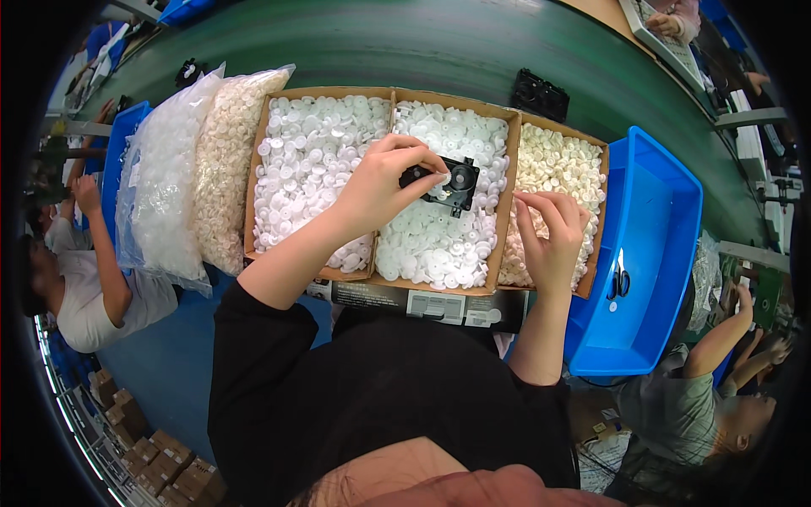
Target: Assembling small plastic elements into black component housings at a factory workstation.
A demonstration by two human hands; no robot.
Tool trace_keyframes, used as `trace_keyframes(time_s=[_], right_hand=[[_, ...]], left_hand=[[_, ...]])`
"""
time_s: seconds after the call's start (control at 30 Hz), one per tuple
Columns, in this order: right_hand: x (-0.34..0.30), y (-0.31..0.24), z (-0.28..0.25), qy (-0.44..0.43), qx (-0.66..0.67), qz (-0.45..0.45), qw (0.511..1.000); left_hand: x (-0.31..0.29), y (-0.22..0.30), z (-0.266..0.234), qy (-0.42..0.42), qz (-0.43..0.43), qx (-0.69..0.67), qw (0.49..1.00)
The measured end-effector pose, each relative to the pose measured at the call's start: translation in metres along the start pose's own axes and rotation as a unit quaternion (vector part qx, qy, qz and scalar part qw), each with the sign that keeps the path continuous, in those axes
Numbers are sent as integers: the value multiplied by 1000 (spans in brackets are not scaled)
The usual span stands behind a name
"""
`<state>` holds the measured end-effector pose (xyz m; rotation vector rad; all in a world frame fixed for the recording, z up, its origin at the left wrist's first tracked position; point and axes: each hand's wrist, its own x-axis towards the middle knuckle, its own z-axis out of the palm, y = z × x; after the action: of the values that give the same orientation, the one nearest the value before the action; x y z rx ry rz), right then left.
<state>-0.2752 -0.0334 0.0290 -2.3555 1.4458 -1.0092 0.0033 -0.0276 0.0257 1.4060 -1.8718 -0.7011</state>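
A black plastic housing (461,181) with a round hub lies over the white gears in the middle compartment. My left hand (390,183) reaches over it, thumb and forefinger pinched at its centre. A small white plastic gear (443,191) shows at those fingertips and seems to be held there; the fingers hide part of it and the housing's left side. My right hand (551,235) hangs over the cream plastic pieces (549,160), right of the housing and apart from it. Its thumb and forefinger are drawn together; anything between them is too small to make out.
The cardboard box (513,169) has a left compartment of white flanged gears (312,152). Bulging clear bags (169,169) stand left of it. A blue bin (650,313) at right holds black scissors (622,279). Another black housing (541,95) sits on the green belt (380,51). People work on both sides.
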Motion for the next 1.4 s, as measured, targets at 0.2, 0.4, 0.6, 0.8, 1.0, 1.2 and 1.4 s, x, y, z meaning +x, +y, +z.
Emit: trace_keyframes(time_s=[0.2,0.4,0.6,0.8,1.0,1.2,1.4], right_hand=[[-1,2,0,-3,-1,0,1000],[-2,2,3,-1,5,-1,1000],[-1,3,6,-7,4,-3,1000],[-1,3,6,-7,6,-3,1000],[-1,8,4,1,-12,14,1000],[-2,24,5,-24,-84,105,991],[0,23,7,-53,-90,105,989]], left_hand=[[3,-1,0,-14,42,45,998],[3,3,2,-11,20,13,1000],[1,3,5,-15,9,3,1000],[0,-3,4,-28,13,11,999],[0,0,3,-32,89,31,995],[9,5,-7,-86,121,107,983],[81,-43,-53,118,-133,193,965]])
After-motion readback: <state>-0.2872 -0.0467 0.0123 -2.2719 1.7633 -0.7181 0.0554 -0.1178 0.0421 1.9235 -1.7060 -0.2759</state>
